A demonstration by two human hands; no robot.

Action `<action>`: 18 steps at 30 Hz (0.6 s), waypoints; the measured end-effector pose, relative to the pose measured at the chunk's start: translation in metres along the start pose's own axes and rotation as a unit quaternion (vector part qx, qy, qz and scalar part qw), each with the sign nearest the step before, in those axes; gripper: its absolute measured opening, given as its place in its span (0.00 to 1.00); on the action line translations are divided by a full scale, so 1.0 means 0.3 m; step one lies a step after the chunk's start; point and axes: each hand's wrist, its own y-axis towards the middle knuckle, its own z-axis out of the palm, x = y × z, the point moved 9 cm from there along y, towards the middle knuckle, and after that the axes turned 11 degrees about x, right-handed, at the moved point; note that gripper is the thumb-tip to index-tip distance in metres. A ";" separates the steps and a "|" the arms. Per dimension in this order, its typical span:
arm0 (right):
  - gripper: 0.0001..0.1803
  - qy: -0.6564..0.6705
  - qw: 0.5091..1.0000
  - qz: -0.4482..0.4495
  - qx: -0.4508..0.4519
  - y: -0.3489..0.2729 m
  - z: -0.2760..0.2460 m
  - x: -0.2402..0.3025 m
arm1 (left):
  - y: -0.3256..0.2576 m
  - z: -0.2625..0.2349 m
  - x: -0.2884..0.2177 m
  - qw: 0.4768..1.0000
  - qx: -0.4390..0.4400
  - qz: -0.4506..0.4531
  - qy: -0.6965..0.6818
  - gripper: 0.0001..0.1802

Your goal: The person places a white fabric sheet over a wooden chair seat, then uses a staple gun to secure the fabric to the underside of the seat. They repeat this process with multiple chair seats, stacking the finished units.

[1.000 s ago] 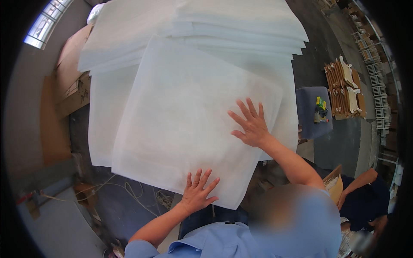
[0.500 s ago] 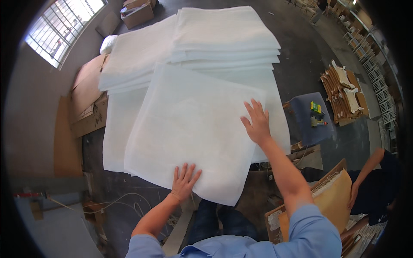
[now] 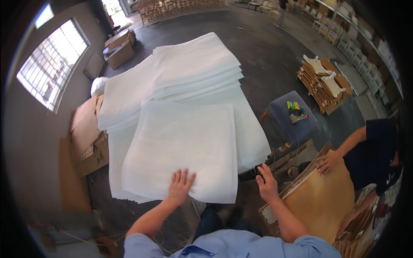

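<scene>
Fingers spread, my left hand presses flat on the near edge of a white sheet, which looks like thin foam or wadding. This sheet lies on top of a lower white pile, its near edge overhanging toward me. My right hand is in the air just right of the sheets, touching nothing, with its fingers stretched out. Farther back, two folded white stacks lie side by side across the pile, and the right one stands higher.
On the right, a blue-grey padded seat carries a green-yellow box and a small tool. Beyond it lies a stack of brown panels. Nearer, another person handles a tan padded panel. Cardboard leans at left.
My right hand has left the sheet's right side and come back toward me. The top sheet now lies straighter on the pile. My left hand stays on its near edge, and the view has shifted.
</scene>
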 end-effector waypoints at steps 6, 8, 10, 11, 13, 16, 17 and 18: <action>0.22 0.054 0.995 0.031 -0.078 -0.134 -0.131 0.060 | 0.387 -0.776 0.523 0.992 0.038 -0.031 -0.113 0.38; 0.20 0.080 0.990 0.031 -0.112 -0.138 -0.113 0.084 | 0.603 -0.972 0.645 0.982 0.095 -0.087 -0.138 0.32; 0.19 0.089 0.987 0.020 -0.136 -0.148 -0.082 0.115 | 0.729 -1.096 0.733 0.972 0.065 -0.085 -0.211 0.28; 0.19 0.109 0.984 0.002 -0.141 -0.155 -0.048 0.139 | 0.739 -1.144 0.812 0.966 0.043 -0.096 -0.236 0.27; 0.18 0.139 0.977 0.017 -0.159 -0.224 -0.012 0.144 | 0.831 -1.151 0.866 0.957 0.028 -0.100 -0.269 0.25; 0.18 0.162 0.966 0.085 -0.184 -0.378 0.081 0.046 | 0.946 -1.116 0.846 0.964 0.013 -0.101 -0.247 0.24; 0.18 0.166 0.961 0.113 -0.191 -0.430 0.101 0.017 | 0.983 -1.117 0.797 0.975 0.000 -0.080 -0.206 0.25; 0.18 0.188 0.951 0.151 -0.194 -0.476 0.131 -0.018 | 1.008 -1.123 0.749 0.984 -0.015 -0.062 -0.163 0.25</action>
